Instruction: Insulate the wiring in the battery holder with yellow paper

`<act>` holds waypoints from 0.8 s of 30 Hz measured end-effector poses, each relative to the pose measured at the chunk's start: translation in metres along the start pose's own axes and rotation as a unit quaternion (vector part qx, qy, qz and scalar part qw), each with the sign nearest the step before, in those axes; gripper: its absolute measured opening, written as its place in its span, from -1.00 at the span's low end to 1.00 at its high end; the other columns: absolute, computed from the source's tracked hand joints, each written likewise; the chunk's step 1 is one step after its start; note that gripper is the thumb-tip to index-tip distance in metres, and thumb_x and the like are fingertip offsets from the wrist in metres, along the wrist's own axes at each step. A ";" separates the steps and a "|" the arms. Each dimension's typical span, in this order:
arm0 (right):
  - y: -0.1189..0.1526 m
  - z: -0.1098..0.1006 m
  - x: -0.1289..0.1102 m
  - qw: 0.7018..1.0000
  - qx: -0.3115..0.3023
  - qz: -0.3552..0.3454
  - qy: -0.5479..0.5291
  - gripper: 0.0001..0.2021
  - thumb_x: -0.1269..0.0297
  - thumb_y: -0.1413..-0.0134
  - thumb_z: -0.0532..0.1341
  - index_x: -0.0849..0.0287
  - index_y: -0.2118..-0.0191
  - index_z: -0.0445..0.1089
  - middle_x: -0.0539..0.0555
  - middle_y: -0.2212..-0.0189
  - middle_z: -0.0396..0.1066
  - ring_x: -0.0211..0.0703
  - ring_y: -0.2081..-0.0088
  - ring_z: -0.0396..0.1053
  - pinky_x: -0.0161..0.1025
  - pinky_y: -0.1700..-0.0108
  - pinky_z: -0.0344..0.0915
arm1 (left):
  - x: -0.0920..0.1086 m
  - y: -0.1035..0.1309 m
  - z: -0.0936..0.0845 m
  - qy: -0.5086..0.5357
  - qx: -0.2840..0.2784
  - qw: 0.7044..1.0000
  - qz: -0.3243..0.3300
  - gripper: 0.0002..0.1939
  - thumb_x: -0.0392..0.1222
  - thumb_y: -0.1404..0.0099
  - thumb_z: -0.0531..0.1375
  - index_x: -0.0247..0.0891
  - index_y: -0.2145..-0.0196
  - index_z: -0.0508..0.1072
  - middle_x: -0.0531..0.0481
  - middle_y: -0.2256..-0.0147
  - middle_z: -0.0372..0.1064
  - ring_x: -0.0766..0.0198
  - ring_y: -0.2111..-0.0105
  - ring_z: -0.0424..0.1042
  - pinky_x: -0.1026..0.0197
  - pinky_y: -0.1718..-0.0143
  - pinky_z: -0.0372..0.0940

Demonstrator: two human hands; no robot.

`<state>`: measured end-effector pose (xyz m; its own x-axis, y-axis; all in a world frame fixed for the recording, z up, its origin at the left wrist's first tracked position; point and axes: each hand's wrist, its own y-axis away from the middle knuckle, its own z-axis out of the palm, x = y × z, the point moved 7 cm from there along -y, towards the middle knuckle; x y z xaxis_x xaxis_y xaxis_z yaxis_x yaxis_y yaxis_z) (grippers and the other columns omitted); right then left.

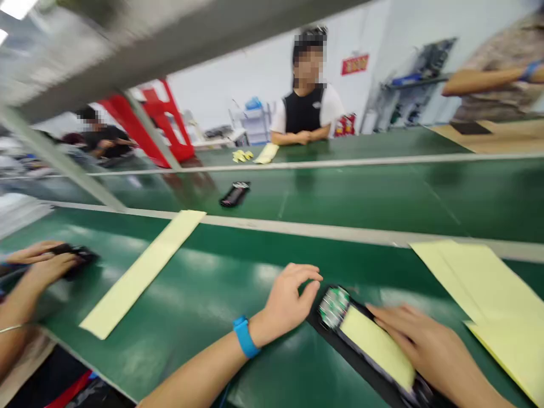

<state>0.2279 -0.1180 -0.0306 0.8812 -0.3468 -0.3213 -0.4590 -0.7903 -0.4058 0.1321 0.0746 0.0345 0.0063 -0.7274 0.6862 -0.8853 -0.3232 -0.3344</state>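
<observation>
A black electronic device lies slanted on the green bench in front of me, a dark mat or casing edge under its left side. Its upper end shows a green circuit board, and a pale yellow sheet covers its middle. My right hand grips the device's right side, fingers along the edge; the thumb is partly hidden. Beside the device's upper left end, my left hand hovers with fingers curved and thumb apart, nothing in it. A blue wristband is round my left wrist.
Yellow sheets lie at right, and a long yellow strip at left. A co-worker's hands hold a dark device at far left. Another black device sits beyond the pale rail. A person sits opposite.
</observation>
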 end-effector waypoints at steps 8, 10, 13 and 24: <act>0.017 -0.051 0.018 0.972 0.065 0.211 -0.079 -0.72 0.16 -0.20 0.06 0.13 0.19 0.47 0.04 0.34 0.46 -0.27 0.38 0.39 -0.33 0.36 0.35 | -0.005 -0.004 0.056 0.004 -0.111 0.994 -0.012 -0.63 -0.20 -0.31 0.05 -0.25 -0.07 0.24 -0.11 -0.13 0.19 0.20 -0.11 0.17 0.09 -0.11 0.13; 0.041 -0.054 0.014 0.966 0.056 0.237 -0.090 -0.68 0.09 -0.17 0.08 0.14 0.11 0.43 0.06 0.27 0.44 -0.34 0.51 0.32 -0.34 0.45 0.33 | -0.005 -0.010 0.064 -0.013 -0.124 0.992 -0.003 -0.67 -0.22 -0.32 0.04 -0.24 -0.03 0.29 -0.06 -0.07 0.26 0.21 -0.07 0.20 0.10 -0.08 0.15; 0.068 -0.047 -0.002 0.974 -0.024 0.218 -0.060 -0.41 -0.06 -0.05 0.16 0.09 -0.17 0.18 0.12 0.00 0.33 -0.40 0.63 0.23 -0.31 0.54 0.33 | 0.002 -0.009 0.069 -0.037 -0.134 0.990 0.016 -0.76 -0.25 -0.32 0.03 -0.21 0.09 0.38 0.02 0.05 0.37 0.21 0.01 0.24 0.09 -0.03 0.15; 0.094 -0.043 -0.022 0.992 -0.073 0.082 -0.061 -0.61 0.18 -0.16 0.11 0.03 -0.11 0.19 0.14 -0.02 0.27 -0.43 0.53 0.30 -0.41 0.54 0.27 | 0.041 0.066 0.041 -0.151 -0.089 0.985 -0.013 -0.87 -0.21 -0.33 0.07 -0.20 0.26 0.42 0.02 0.31 0.37 0.23 0.26 0.26 0.13 0.24 0.11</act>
<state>0.1701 -0.2062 -0.0249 0.7720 -0.4201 -0.4769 -0.5659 -0.7960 -0.2149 0.0932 -0.0020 0.0141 0.1443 -0.8753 0.4616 -0.9502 -0.2527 -0.1822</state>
